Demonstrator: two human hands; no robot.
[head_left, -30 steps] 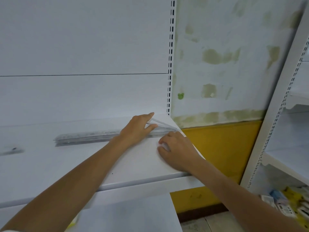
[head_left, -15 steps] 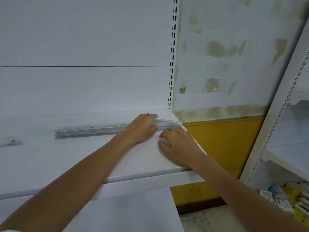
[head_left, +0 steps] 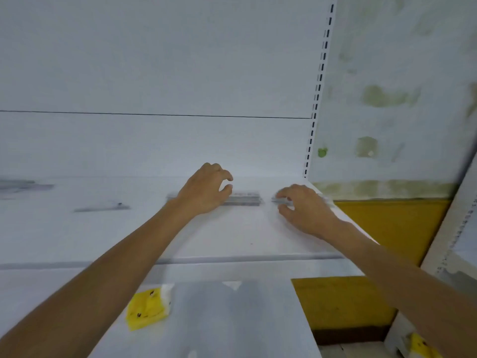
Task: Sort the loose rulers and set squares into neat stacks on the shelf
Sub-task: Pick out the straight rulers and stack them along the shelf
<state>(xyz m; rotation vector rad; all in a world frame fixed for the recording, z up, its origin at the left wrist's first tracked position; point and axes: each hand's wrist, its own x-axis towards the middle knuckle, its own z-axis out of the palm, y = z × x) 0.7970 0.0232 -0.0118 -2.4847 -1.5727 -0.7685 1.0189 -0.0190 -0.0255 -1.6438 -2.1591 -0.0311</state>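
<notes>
My left grip (head_left: pixel 206 189) hangs loose and empty just over the ruler stack (head_left: pixel 244 198). My right grip (head_left: pixel 304 210) touches a blurry clear piece (head_left: pixel 280 199); I can't tell if it holds it. I'd nudge the ends even, slowly.

Reads as smooth, matt white paint on the shelf (head_left: pixel 232 236) and its back panel (head_left: pixel 154 73). Looks like clear plastic, faintly shiny though blurred, in the stacked rulers (head_left: pixel 245 198). Shows rough, patchy, flaked paint on the wall (head_left: pixel 400 60), evener yellow on its lower band (head_left: pixel 387 223).
</notes>
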